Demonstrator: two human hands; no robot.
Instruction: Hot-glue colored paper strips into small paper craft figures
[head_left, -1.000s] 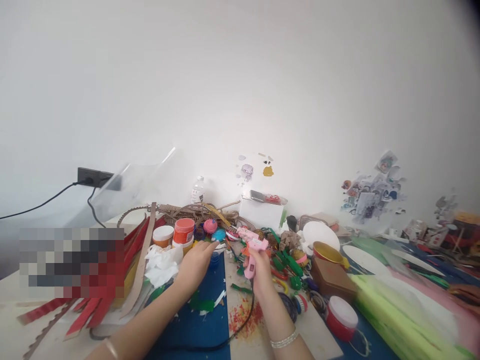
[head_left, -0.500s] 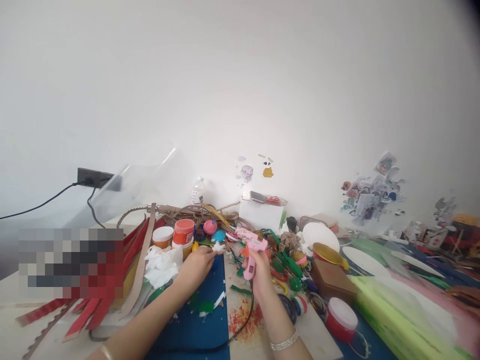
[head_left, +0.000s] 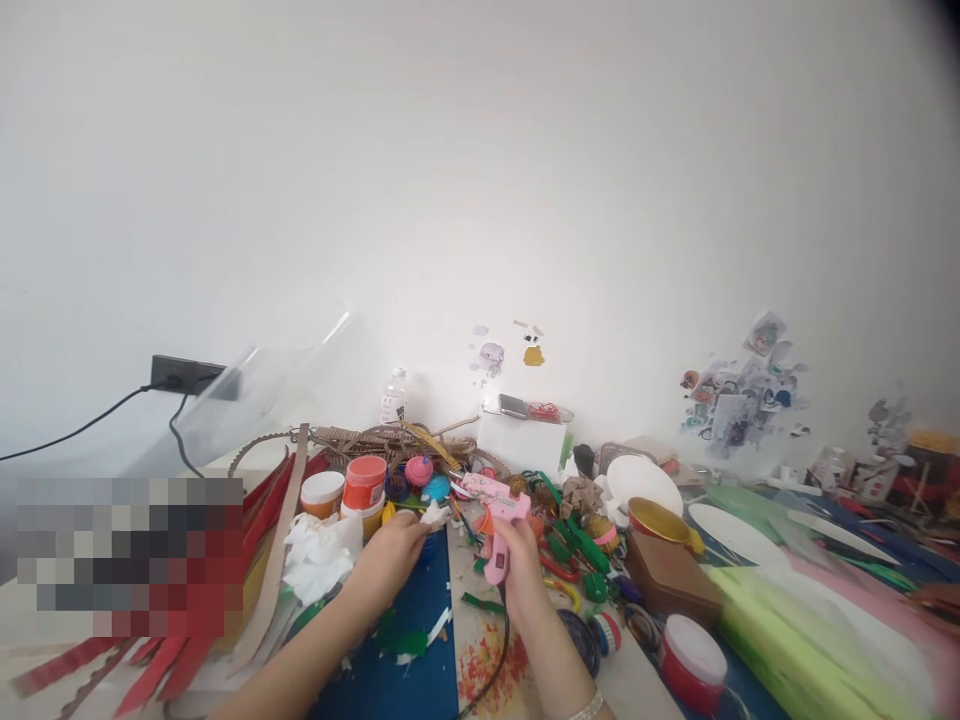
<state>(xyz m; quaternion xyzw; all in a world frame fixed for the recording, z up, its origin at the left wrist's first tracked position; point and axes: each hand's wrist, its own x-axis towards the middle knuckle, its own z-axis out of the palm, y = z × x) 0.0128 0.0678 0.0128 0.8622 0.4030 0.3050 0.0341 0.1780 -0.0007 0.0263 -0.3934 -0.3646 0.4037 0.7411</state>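
My right hand point(head_left: 517, 550) is wrapped round the handle of a pink glue gun point(head_left: 501, 500), its nozzle pointing up and to the left. A black cord runs down from the handle. Just left of the nozzle, my left hand point(head_left: 401, 545) pinches a small white piece point(head_left: 435, 513) that looks like crumpled tissue. The two hands are apart. Beyond them lie a ball of pink yarn point(head_left: 418, 470) and a blue one point(head_left: 436, 488). Left of my left hand rests a heap of white tissue point(head_left: 321, 550).
Paint jars point(head_left: 365, 482) stand behind my left hand, beside red strips point(head_left: 176, 640). At right are a brown box point(head_left: 671, 578), a red jar with a pale lid point(head_left: 694, 655) and a green-yellow sheet point(head_left: 795, 630). Green scraps point(head_left: 401, 632) lie on the blue mat.
The whole scene sits slightly lower in the view. Both hands keep their grips, and the glue gun and white piece stay close together with little movement.
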